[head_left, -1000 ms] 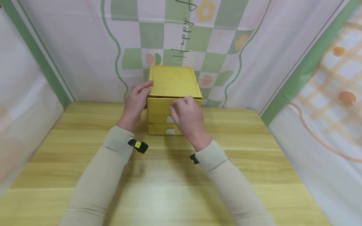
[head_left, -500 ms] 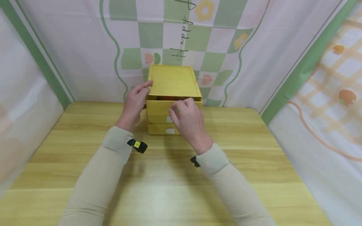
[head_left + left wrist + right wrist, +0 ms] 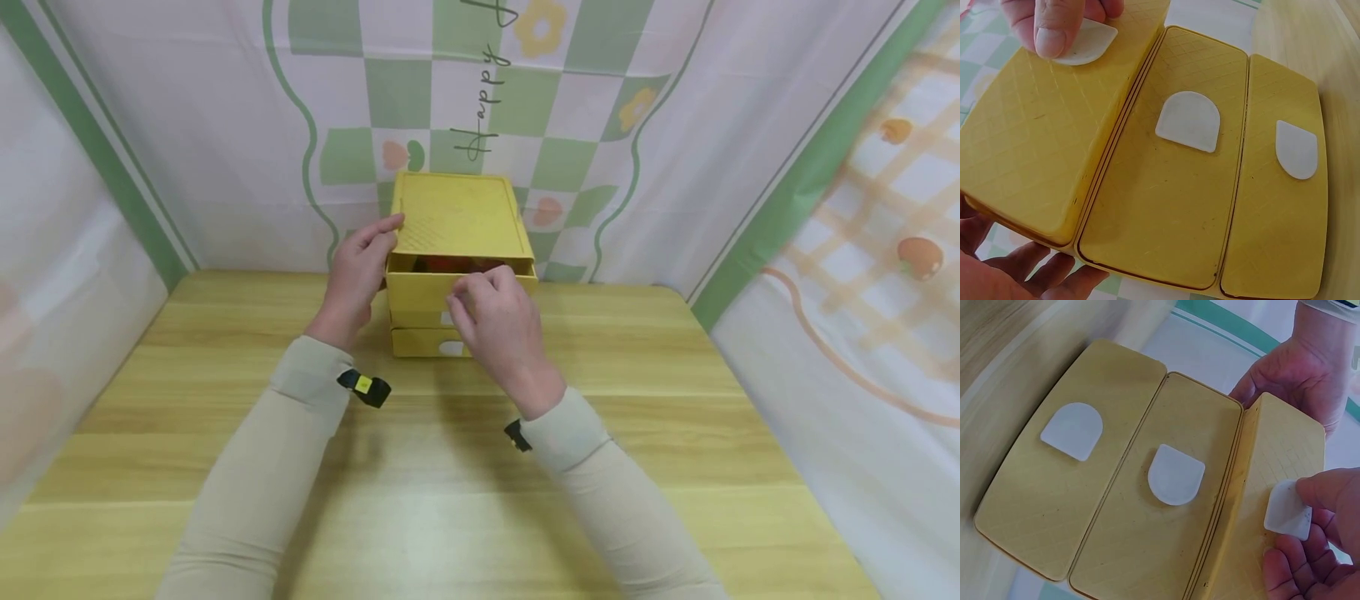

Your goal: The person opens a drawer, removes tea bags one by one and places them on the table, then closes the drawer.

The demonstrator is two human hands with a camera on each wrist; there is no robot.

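Observation:
A yellow three-drawer cabinet (image 3: 465, 208) stands on the table. Its top drawer (image 3: 420, 290) is pulled partway out, and something red and dark (image 3: 442, 263) shows inside, too hidden to name. My right hand (image 3: 501, 329) pinches the white handle (image 3: 1284, 511) of that drawer between thumb and fingers. My left hand (image 3: 356, 271) presses against the cabinet's left side, fingers extended and one fingertip over the top edge. In the left wrist view the middle drawer (image 3: 1160, 206) and bottom drawer (image 3: 1272, 237) sit closed, each with a rounded white handle.
The wooden table (image 3: 420, 500) reaches forward under both arms. Behind the cabinet hangs a printed cloth (image 3: 525, 108) with green checks and flowers. More cloth (image 3: 847, 317) hangs along the right side, and another cloth (image 3: 60, 208) along the left.
The top drawer has slid out toward me with my right hand, widening the gap under the cabinet top and revealing red contents. My left hand has stayed on the side.

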